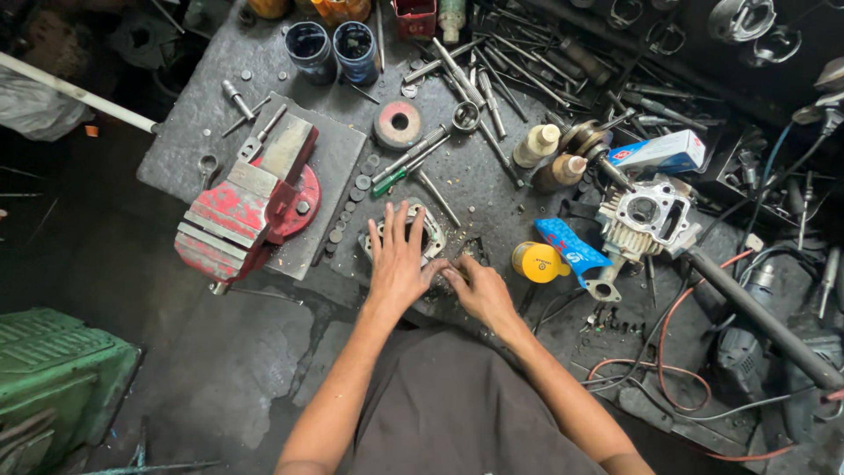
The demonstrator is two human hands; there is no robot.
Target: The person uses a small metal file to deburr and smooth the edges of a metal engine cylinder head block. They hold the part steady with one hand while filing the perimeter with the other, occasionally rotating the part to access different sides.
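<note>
My left hand (397, 262) lies flat with fingers spread on a grey metal engine part (431, 230) at the front of the dark workbench (189, 114). My right hand (479, 288) is beside it, fingers curled down on small bits on the bench next to the part; I cannot see what the fingertips pinch. A yellow can (538, 262) and a blue packet (570, 248) lie just right of my right hand. Further right sits a silver cylinder head (646, 218).
A red bench vise (251, 200) stands left of my hands. Wrenches and rods (492, 84) litter the back. Two dark cups (332, 48), a grinding disc (398, 124), two bottles (547, 154), a white and blue box (661, 152), red cables (668, 352) and a green crate (53, 378) surround the spot.
</note>
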